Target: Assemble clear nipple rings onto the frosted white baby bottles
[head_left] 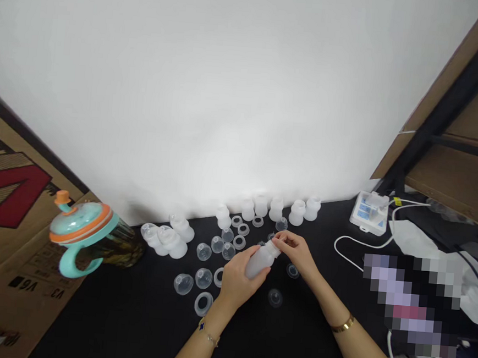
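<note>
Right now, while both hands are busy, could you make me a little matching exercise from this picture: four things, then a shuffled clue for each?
1. Left hand
2. Right hand
3. Jug
4. Power strip

A. White, toward the right of the picture
B. At the neck end of the bottle
C. Teal and orange on top
D. Wrapped around the bottle's body

Pairs: 1-D, 2-B, 3-C, 4-A

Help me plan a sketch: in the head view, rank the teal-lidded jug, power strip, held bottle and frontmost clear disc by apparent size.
1. Teal-lidded jug
2. Power strip and held bottle: too close to rank, as the left hand partly covers the bottle
3. Frontmost clear disc
</note>
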`<state>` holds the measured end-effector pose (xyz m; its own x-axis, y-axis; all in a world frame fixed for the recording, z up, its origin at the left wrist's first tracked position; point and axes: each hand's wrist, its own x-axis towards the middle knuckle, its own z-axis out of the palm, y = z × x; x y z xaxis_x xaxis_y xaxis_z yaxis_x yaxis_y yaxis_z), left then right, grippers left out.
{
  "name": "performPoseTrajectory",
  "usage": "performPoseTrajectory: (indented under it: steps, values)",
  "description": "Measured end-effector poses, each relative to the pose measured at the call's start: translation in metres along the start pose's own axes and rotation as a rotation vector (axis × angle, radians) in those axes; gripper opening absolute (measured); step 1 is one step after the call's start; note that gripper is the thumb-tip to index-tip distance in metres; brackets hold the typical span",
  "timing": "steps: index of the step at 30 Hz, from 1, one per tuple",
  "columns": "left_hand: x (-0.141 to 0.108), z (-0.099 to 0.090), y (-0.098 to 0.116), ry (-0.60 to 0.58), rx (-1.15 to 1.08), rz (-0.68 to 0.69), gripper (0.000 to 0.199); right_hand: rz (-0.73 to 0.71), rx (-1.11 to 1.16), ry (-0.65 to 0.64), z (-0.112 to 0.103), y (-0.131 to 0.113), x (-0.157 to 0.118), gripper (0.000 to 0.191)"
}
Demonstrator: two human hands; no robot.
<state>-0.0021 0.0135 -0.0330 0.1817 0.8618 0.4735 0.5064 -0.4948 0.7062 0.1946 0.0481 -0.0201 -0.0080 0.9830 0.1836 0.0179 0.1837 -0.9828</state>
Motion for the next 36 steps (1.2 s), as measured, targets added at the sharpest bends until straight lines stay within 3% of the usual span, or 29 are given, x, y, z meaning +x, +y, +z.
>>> performPoseTrajectory:
  steps: [11,17,27,36]
  values:
    - [-0.001,0.002,-0.003,0.009,0.019,0.021,0.046,0.013,-0.031,0.034,-0.001,0.000,0.000,0.043]
    - [0.006,-0.005,0.004,-0.045,-0.278,-0.213,0.041,0.109,0.035,0.050,-0.004,-0.006,0.003,0.034]
    - [0.014,0.003,-0.012,-0.208,-0.855,-0.548,0.049,0.205,0.250,-0.143,-0.005,-0.011,-0.001,0.035]
    - [0.013,0.001,-0.012,-0.314,-1.012,-0.735,0.054,0.205,0.299,-0.166,-0.005,-0.013,-0.002,0.026]
